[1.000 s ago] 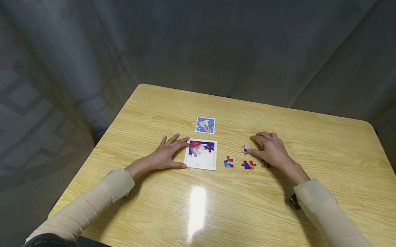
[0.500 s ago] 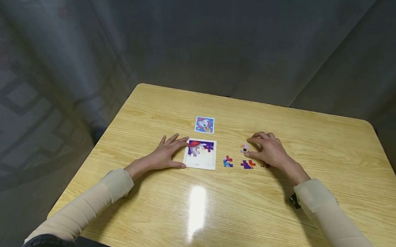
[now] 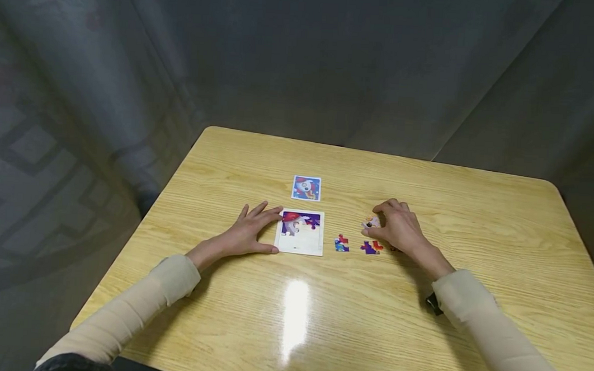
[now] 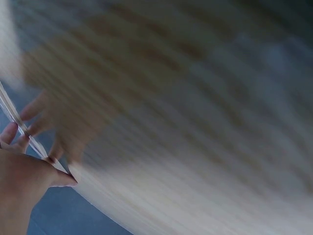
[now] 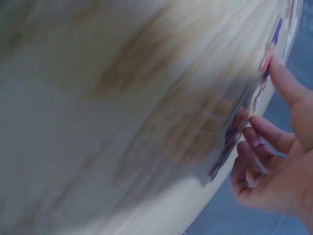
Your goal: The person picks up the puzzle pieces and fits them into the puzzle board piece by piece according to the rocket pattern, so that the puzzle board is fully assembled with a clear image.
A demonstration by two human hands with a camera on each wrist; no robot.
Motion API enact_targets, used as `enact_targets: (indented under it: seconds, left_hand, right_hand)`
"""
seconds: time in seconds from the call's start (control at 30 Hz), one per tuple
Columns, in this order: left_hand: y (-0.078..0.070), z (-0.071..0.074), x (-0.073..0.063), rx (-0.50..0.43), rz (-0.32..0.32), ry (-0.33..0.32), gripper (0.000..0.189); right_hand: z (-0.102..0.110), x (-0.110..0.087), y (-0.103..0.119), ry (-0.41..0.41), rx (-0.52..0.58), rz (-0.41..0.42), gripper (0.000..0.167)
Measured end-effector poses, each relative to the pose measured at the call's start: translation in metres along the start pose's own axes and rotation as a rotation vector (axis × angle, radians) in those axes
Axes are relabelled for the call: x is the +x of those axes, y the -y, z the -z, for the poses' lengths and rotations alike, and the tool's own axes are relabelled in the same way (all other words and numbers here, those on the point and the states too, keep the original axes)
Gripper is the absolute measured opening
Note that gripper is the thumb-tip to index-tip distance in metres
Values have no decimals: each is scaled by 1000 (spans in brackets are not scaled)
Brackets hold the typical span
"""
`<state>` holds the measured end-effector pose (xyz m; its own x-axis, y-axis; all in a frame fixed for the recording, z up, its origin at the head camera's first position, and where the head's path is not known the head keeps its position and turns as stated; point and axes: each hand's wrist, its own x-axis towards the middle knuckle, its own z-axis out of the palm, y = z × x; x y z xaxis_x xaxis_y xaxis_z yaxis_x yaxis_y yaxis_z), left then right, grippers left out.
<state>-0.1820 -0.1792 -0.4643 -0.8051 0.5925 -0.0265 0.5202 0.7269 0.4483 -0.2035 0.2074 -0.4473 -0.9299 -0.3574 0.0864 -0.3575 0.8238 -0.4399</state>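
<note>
A white-framed jigsaw tray (image 3: 299,246) lies on the table, its upper part filled with purple, red and grey pieces. My left hand (image 3: 241,233) rests at its left side, fingers spread, with the index fingertip and thumb touching that edge. To the right, my right hand (image 3: 400,227) holds a pale puzzle piece (image 3: 370,223) between thumb and index finger, low over the tabletop. In the right wrist view the thumb and fingers of the right hand (image 5: 276,156) sit at the pieces, seen nearly edge-on.
Loose pieces lie right of the tray: a blue-and-red piece (image 3: 341,244), a purple-and-orange piece (image 3: 372,247), and another partly under the right hand. A square picture card (image 3: 306,188) sits behind the tray. Grey curtains (image 3: 333,70) hang beyond the wooden table (image 3: 250,317).
My right thumb and index finger have closed around the pale piece, which has turned and shifted slightly right. My left hand and the tray stay put.
</note>
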Motion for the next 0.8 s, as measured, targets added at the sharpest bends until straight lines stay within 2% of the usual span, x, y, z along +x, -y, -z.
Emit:
enact_targets:
  seconds: [0.1,0.37,0.67,0.8]
  left_hand:
    - [0,0,0,0,-9,-10,77]
    - [1,-1,0,8,2,0,78]
    - [1,-1,1,2,-3,-2,79]
    - [0,-1,1,-1,-9,-2,80]
  right_hand:
    - [0,-1,5,-9,-9,-64,59]
    - [0,-4,16,-29,-23,-113,50]
    - [3,-2,17,22,14,-136,46]
    - [4,0,14,38,24,-122,45]
